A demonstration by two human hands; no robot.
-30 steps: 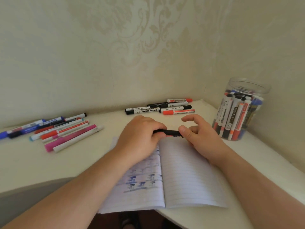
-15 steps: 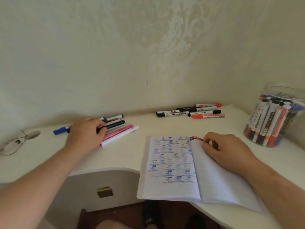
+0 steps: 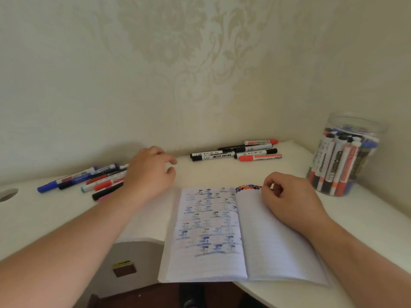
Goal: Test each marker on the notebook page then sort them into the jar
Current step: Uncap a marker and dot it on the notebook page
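Observation:
The open notebook point(image 3: 211, 232) lies on the white desk, its left page full of blue ink marks and a row of coloured dots point(image 3: 248, 187) along the top of its right page. My right hand point(image 3: 289, 198) rests on that right page, fingers loosely curled, with nothing seen in it. Relaxed fingers spread, my left hand point(image 3: 151, 172) hovers just right of the left pile of markers point(image 3: 89, 181) and holds nothing. A black marker point(image 3: 106, 191) lies at the pile's front. The clear jar point(image 3: 355, 123) at the far right stands upright with several markers inside.
A second group of black and red markers point(image 3: 235, 152) lies at the back by the wall. A cable hole point(image 3: 7, 194) sits at the desk's far left. The desk's front edge point(image 3: 138, 238) curves in beside the notebook, which overhangs it.
My left hand carried the black marker from over the notebook to the left pile, let it go, and has drawn back to the right. My right hand stayed on the page.

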